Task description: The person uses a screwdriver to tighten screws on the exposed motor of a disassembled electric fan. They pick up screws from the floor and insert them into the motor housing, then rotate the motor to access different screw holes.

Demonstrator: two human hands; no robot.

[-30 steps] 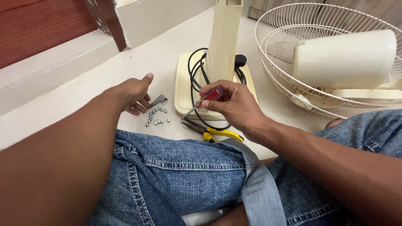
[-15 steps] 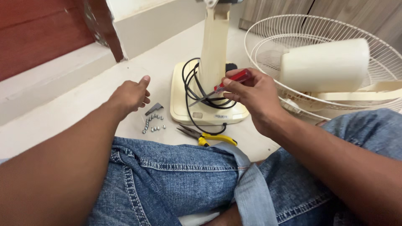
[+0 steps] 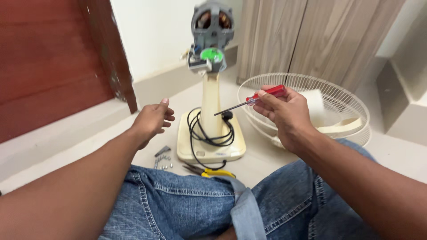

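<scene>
The pale beige tiled floor (image 3: 267,160) carries everything here. On it stands the cream plastic fan base (image 3: 211,149), with a black power cord (image 3: 200,131) coiled on top around the upright stem. Just in front of the base lie yellow-handled pliers (image 3: 209,171). To their left sits a small cluster of silver screws (image 3: 163,163). A white wire fan guard (image 3: 311,106) rests on the floor to the right of the base.

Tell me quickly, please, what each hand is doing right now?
Left hand: loosely curled, holding nothing, raised beside the fan stand.
Right hand: closed on a red-handled screwdriver, tip towards the stand.
</scene>
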